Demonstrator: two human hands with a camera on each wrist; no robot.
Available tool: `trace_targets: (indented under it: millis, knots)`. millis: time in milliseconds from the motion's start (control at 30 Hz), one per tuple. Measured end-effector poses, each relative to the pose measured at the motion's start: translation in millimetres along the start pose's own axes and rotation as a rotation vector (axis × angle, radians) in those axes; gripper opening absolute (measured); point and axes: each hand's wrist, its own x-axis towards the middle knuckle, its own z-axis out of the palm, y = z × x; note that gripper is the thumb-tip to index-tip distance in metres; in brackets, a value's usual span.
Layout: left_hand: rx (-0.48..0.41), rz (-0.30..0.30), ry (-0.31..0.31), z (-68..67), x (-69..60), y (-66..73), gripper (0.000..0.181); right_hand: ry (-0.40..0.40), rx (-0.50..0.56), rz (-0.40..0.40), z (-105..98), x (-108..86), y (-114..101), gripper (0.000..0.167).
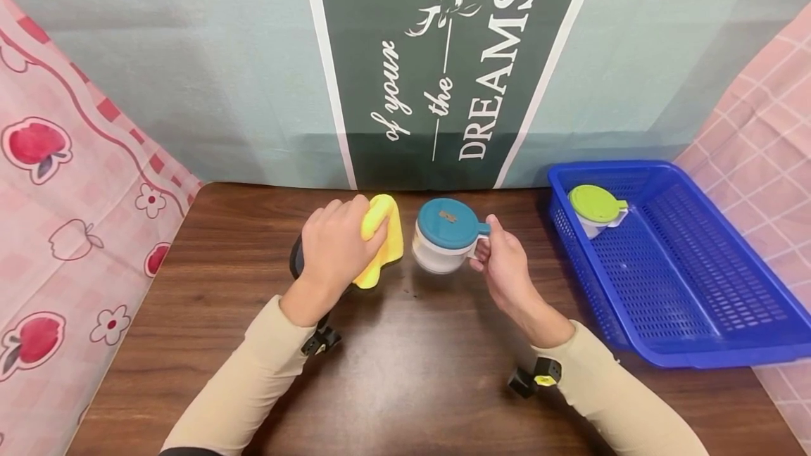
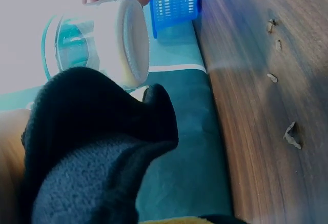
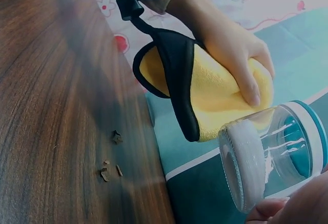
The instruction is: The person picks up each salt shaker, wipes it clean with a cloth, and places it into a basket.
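My left hand (image 1: 338, 241) grips a cleaning cloth (image 1: 388, 248), yellow on one face and dark grey with a black edge on the other (image 2: 92, 178). My right hand (image 1: 507, 269) holds a clear seasoning jar (image 1: 441, 259) by its handle, raised off the table. White contents show in the jar's lower part (image 3: 245, 157). Its blue lid (image 1: 451, 224) is on, with a small brown patch on top. The cloth is just left of the jar; whether they touch cannot be told.
A blue plastic basket (image 1: 624, 280) stands at the right, holding a second jar with a green lid (image 1: 595, 204). Several small brown scraps (image 2: 292, 136) lie on the wooden table (image 1: 405, 385) below the jar. Printed cloths hang behind and at both sides.
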Motion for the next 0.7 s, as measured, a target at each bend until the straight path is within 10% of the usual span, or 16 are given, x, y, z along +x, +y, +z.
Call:
trace_targets:
  millis: [700]
  knots:
    - [-0.279,0.179,-0.036,-12.6,-7.9,-18.4,0.017,-0.08,-0.025,-0.03,-4,-2.2,-2,0.053]
